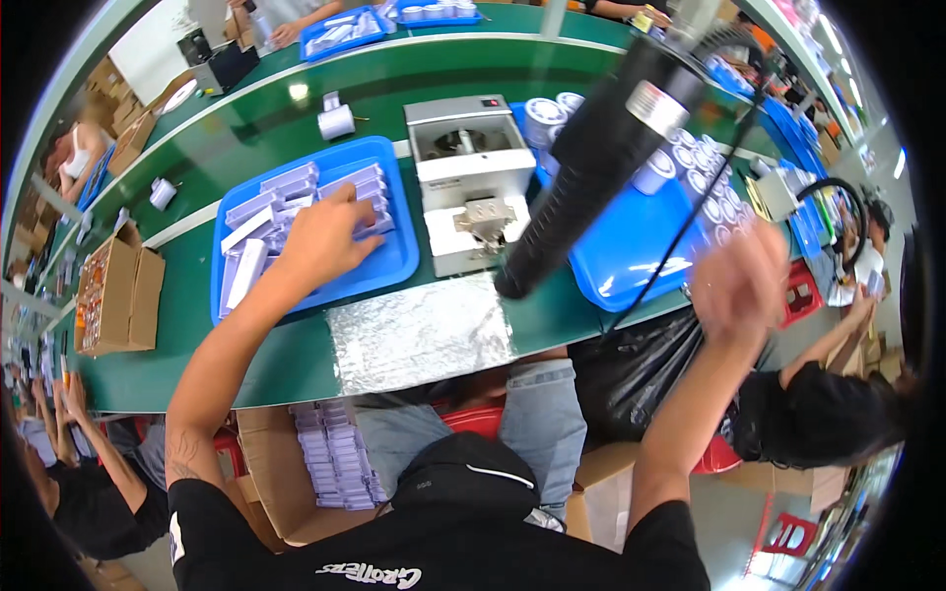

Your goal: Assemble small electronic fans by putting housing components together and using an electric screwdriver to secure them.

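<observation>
The left hand's (pixel 323 239) fingers look apart above purple boxes (pixel 291 179) in a tray (pixel 402 261); a nudge could slide the loose pile. The right hand (pixel 739 281) blurs: grip unclear.

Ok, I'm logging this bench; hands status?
Left hand at purple pieces in left tray. Right hand blurred, grip unclear. Black tube partly hides right tray.

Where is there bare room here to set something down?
Bare: green bench between the cardboard box and left blue tray, the foil sheet before the white machine, and the near end of the right blue tray. Crowded: the left tray with lilac parts; the right tray's far side with white spools.
</observation>
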Available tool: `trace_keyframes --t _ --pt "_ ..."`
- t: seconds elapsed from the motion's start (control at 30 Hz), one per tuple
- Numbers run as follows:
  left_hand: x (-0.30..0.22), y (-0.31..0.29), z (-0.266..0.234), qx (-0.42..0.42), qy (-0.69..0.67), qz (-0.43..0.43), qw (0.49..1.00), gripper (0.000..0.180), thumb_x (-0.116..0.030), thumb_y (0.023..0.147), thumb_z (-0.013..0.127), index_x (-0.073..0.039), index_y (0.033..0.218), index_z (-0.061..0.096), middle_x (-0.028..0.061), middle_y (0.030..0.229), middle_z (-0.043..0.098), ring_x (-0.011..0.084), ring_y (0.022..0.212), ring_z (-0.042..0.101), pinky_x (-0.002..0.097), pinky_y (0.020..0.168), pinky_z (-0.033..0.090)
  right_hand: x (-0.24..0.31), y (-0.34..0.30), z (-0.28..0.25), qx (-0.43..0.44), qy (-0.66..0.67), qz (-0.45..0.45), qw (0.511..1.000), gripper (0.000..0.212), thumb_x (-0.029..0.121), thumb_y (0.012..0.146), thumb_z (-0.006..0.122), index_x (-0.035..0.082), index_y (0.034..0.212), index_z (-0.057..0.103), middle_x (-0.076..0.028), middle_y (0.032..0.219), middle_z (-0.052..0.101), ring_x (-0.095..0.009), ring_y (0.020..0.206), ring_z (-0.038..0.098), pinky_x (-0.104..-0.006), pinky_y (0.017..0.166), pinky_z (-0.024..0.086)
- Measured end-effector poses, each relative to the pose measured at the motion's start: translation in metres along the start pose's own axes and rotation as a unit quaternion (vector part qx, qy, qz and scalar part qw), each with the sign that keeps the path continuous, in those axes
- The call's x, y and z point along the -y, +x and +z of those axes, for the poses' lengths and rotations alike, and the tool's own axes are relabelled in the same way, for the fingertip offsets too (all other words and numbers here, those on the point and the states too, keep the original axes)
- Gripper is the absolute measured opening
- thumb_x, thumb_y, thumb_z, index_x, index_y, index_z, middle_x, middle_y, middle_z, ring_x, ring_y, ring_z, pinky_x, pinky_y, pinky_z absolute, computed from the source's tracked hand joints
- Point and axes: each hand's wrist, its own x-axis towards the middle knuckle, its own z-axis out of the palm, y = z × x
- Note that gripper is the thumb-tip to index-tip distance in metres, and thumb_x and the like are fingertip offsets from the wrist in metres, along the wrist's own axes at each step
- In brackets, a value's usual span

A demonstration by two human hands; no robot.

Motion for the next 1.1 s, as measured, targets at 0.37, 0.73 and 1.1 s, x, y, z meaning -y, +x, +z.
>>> trace_keyframes --t 0.37,0.73,1.1 --pt "-0.034 -0.043 -0.021 -0.011 -0.080 -0.132 0.988 0.017 -0.019 0.104 0.067 -0.010 0.117 0.072 0.0162 0.087 0.078 0.0311 0.079 0.077 0.0438 0.072 0.060 -0.042 0.169 -0.053 0.013 -0.496 0.085 0.864 0.028 0.028 0.097 0.065 0.003 0.090 0.072 -0.010 0.068 0.065 -0.021 0.064 0.070 -0.0341 0.056 0.054" --pt "-0.063 -0.101 0.018 -0.210 -0.545 -0.183 0.790 0.020 -0.021 0.109 0.064 -0.003 0.116 0.063 0.0132 0.113 0.075 0.0180 0.094 0.073 0.0296 0.082 0.056 -0.088 0.091 -0.042 -0.024 -0.763 -0.072 0.642 0.016 0.019 0.086 0.073 0.003 0.088 0.074 -0.024 0.087 0.075 -0.046 0.086 0.074 -0.0555 0.078 0.060" --pt "-0.095 -0.091 0.054 -0.205 -0.720 -0.209 0.629 0.045 -0.019 0.107 0.062 0.003 0.146 0.052 0.0100 0.112 0.068 0.0167 0.096 0.066 0.0310 0.089 0.052 -0.097 0.057 -0.040 -0.257 -0.361 -0.209 0.872 0.011 0.009 0.108 0.058 -0.002 0.105 0.057 -0.019 0.109 0.077 -0.026 0.096 0.077 -0.0372 0.088 0.061"
